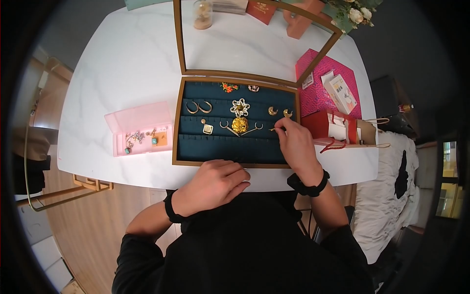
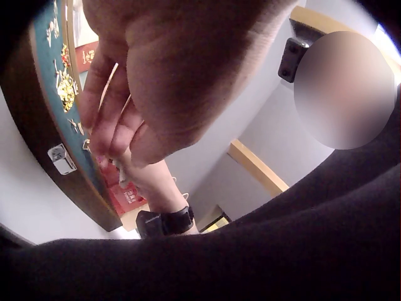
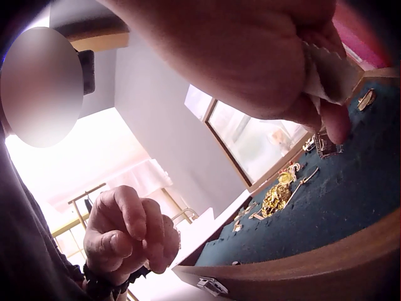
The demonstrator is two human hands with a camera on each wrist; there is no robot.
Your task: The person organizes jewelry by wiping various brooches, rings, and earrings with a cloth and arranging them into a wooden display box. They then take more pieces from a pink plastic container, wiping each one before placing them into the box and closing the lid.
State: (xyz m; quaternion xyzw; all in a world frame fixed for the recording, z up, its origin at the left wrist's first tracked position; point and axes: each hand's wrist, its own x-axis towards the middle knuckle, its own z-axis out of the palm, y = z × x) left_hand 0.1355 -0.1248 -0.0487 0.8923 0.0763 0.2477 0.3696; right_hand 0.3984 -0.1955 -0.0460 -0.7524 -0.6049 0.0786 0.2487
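In the head view a jewelry box (image 1: 235,167) lined in dark teal lies with its glass lid (image 1: 245,44) raised. My right hand (image 1: 298,147) is over its right side, thumb and finger pinching a small gold-coloured piece (image 1: 272,129). The right wrist view shows a pale, jagged-edged piece (image 3: 332,74) against the fingers of that hand (image 3: 250,56); what it is, I cannot tell. My left hand (image 1: 215,183), fingers loosely bent, is at the front edge, holding nothing visible. Between the hands are a yellow-gold brooch (image 1: 240,125), a flower brooch (image 1: 240,107) and hoop earrings (image 1: 204,107).
Left of the box stands an open pink case (image 1: 142,151) with small jewelry. To the right are a red paper bag (image 1: 316,125) and a magenta box (image 1: 313,63) with a small white carton (image 1: 341,93) on it. Flowers (image 1: 356,15) and a glass dome (image 1: 202,17) stand at the back.
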